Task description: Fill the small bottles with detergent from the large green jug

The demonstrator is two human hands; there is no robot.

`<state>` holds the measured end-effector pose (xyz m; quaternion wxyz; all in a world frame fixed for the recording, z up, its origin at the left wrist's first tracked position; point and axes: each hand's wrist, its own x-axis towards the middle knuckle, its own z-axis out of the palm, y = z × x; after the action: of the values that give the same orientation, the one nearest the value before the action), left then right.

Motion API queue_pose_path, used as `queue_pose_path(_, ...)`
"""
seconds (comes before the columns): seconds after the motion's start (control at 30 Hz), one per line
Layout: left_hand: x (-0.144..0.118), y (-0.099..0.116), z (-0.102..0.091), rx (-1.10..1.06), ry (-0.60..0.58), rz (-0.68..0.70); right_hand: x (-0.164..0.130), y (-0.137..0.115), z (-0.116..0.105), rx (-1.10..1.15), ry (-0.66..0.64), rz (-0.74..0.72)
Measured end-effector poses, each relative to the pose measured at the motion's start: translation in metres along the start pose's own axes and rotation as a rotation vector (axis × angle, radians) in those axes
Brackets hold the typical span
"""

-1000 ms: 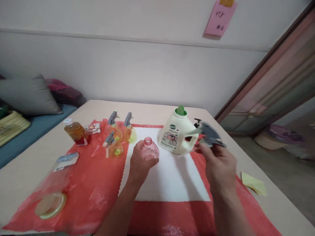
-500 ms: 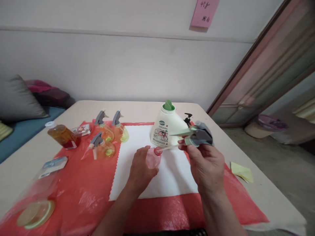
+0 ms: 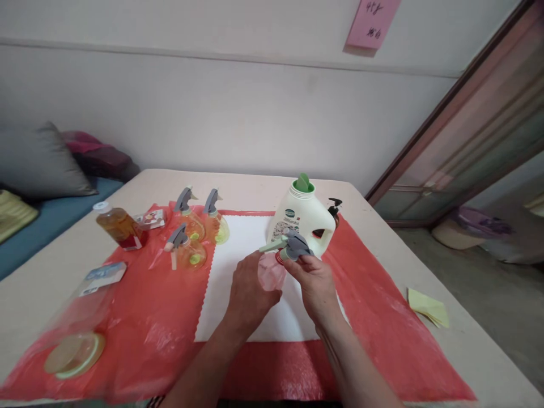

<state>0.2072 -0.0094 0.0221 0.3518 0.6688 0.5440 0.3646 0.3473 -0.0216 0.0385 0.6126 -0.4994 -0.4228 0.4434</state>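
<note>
My left hand (image 3: 251, 293) is closed around a small clear pinkish bottle (image 3: 271, 272), tilted with its red-looking threaded neck toward the right. In my right hand (image 3: 313, 279) is a grey and pale green trigger spray head (image 3: 294, 247), held right at the bottle's neck. Its dip tube no longer shows outside the bottle. Just behind both hands stands a large white detergent jug (image 3: 304, 212) with a green spout (image 3: 302, 182). Beneath the hands lies a white sheet (image 3: 238, 311) with a scalloped edge.
Several filled spray bottles (image 3: 192, 254) stand left, near an amber liquid bottle (image 3: 121, 228). A round lidded container (image 3: 74, 355) is at the near left of the red plastic cover (image 3: 157, 317). A black pump bottle (image 3: 335, 211) sits behind the jug; yellow notes (image 3: 428, 306) lie right.
My right hand has moved left, bringing the spray head from beside the bottle to its neck. The dip tube has gone inside. The view has shifted slightly.
</note>
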Motion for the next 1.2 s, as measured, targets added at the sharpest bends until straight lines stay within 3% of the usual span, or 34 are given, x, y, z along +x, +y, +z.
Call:
queue_pose_path(0.47,-0.002,-0.013,0.007,0.16,0.001,0.082,0.002,0.01,0.004,0.056,0.015,0.048)
queue_pose_path(0.63,-0.003,-0.015,0.011,0.198,0.019,0.144,0.002,0.015,0.003,-0.017,0.087,0.034)
queue_pose_path(0.9,-0.005,-0.002,0.008,0.104,-0.019,0.027,-0.001,0.015,0.003,0.309,-0.015,0.046)
queue_pose_path(1.2,-0.007,-0.003,0.014,0.005,0.047,-0.034,-0.002,0.022,0.017,0.264,0.078,0.103)
